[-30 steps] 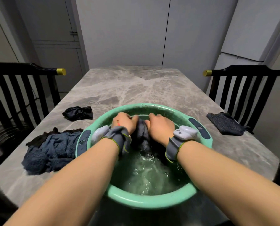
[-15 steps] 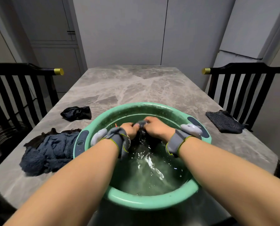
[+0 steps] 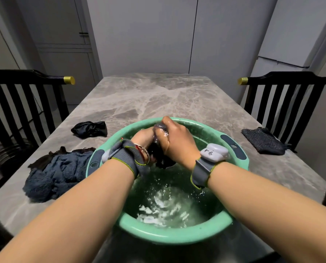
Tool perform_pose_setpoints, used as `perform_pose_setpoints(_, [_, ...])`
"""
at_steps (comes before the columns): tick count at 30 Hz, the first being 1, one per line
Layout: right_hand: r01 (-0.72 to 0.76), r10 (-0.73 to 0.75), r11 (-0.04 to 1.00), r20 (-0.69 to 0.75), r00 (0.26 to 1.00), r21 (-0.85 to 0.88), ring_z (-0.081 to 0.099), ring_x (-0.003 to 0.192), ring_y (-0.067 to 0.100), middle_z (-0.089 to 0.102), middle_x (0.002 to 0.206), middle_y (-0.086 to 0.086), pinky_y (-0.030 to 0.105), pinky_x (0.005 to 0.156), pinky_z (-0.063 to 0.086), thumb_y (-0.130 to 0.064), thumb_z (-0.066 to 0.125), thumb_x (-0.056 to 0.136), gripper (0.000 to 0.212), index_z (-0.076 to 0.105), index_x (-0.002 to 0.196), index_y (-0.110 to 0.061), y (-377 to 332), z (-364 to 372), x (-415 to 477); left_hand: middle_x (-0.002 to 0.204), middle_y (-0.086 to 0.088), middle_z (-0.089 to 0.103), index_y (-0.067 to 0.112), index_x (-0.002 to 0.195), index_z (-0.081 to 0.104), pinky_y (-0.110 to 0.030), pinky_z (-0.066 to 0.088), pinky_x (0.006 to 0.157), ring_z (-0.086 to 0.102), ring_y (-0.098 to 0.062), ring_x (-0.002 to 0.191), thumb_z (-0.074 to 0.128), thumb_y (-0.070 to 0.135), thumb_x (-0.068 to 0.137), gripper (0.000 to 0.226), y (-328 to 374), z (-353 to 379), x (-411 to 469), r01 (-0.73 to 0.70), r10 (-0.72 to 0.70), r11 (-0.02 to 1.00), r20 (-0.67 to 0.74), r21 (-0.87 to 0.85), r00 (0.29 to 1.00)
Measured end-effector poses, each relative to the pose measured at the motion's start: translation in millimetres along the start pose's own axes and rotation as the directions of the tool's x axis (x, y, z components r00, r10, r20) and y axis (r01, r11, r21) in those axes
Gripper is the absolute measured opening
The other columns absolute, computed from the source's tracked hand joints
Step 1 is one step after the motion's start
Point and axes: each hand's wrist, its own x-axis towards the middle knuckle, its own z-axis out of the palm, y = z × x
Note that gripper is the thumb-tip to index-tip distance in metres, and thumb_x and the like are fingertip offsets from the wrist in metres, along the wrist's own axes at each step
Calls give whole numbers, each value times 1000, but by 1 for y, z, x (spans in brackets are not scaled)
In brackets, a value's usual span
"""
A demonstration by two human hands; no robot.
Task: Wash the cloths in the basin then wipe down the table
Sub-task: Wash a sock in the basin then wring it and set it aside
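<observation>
Washing step: over the round green plastic basin (image 3: 177, 239), left hand (image 3: 143, 137) and right hand (image 3: 179, 147) grip the wet dark cloth (image 3: 162, 160), clenched; next likely needs firmer wringing.

Left hand (image 3: 143, 136) and right hand (image 3: 177, 143) gripping a dark wet cloth (image 3: 161, 154) above rippling water (image 3: 168, 204) in a green basin (image 3: 169, 236), marble table (image 3: 158, 97), blue towel (image 3: 52, 175) just left, black chairs (image 3: 16, 103) either side

Mint-green basin (image 3: 177, 237), grey veined-marble table (image 3: 158, 99), dark blue-grey towel (image 3: 52, 177) — black chairs (image 3: 22, 103) tipped gold.
</observation>
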Motion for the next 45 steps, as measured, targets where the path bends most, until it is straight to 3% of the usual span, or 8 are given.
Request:
perform_pose_setpoints(5, [-218, 230, 972, 153, 961, -92, 58, 104, 40, 62, 112, 22, 39, 75, 42, -41, 30, 99, 35, 50, 111, -16, 14, -5, 5, 140, -21, 47, 1, 136, 45, -40, 44, 104, 49, -34, 128, 32, 27, 101, 46, 5, 4, -2, -37, 24, 946, 43, 322, 999])
perform_pose_setpoints(8, [-270, 329, 936, 288, 899, -226, 56, 108, 37, 58, 120, 20, 37, 79, 42, -45, 36, 96, 33, 48, 106, -17, 22, -4, 2, 129, -22, 57, -3, 122, 57, -33, 43, 95, 54, -34, 120, 36, 27, 99, 43, 0, 5, 1, 14, 131, 607, -117, 795, 984])
perform_pose_setpoints(16, [40, 341, 875, 672, 658, -483, 24, 140, 36, 20, 153, 12, 46, 114, 24, -47, 54, 87, 79, 14, 149, -20, 36, 14, -24, 147, -15, 30, 16, 146, 26, -32, 30, 109, 35, -28, 135, 56, 45, 88, 71, -53, 12, 0, -99, 125, 170, 79, 980, 989])
perform_pose_setpoints(20, [-111, 446, 876, 702, 555, -469, 28, 141, 31, 25, 154, 16, 36, 112, 26, -30, 54, 93, 68, 21, 149, -9, 40, 21, -15, 148, -14, 33, 17, 144, 32, -39, 35, 107, 39, -32, 133, 54, 35, 91, 60, -66, 17, 10, -42, 0, 249, 44, 967, 999])
perform_pose_setpoints(25, [-432, 431, 895, 460, 777, -108, 62, 82, 16, 67, 77, 7, 24, 66, 46, -10, 49, 90, 20, 68, 86, -3, 35, 6, 4, 134, -20, 51, 1, 128, 53, -28, 35, 98, 48, -28, 127, 29, 23, 103, 41, -17, 18, 2, 14, 36, 644, -48, 765, 998])
perform_pose_setpoints(31, [-477, 281, 199, 416, 865, 856, 52, 52, 15, 55, 59, 8, 18, 49, 40, -5, 41, 49, 30, 55, 75, -1, 2, -19, 16, 93, -14, 67, 13, 106, 62, -38, 49, 79, 66, -29, 84, 27, 59, 95, 59, 0, 9, 5, 208, -191, 963, 114, -171, 975])
perform_pose_setpoints(37, [-163, 160, 815, 55, 986, 556, 53, 101, 10, 58, 114, 9, 4, 87, 34, -15, 70, 80, 34, 63, 113, -14, -1, -2, 9, 66, -1, 58, 18, 74, 57, -20, 52, 59, 64, -11, 58, 39, 32, 94, 31, 9, 24, -12, 182, -48, 810, 247, -557, 968])
perform_pose_setpoints(45, [-189, 308, 762, -90, 947, 619, 46, 57, 14, 50, 54, 2, 27, 60, 39, -15, 64, 87, 32, 53, 58, -16, -7, 1, 13, 37, 2, 48, 14, 65, 46, -5, 37, 36, 49, -10, 28, 35, 37, 99, 43, 5, 38, -20, 50, 17, 866, 129, -497, 991])
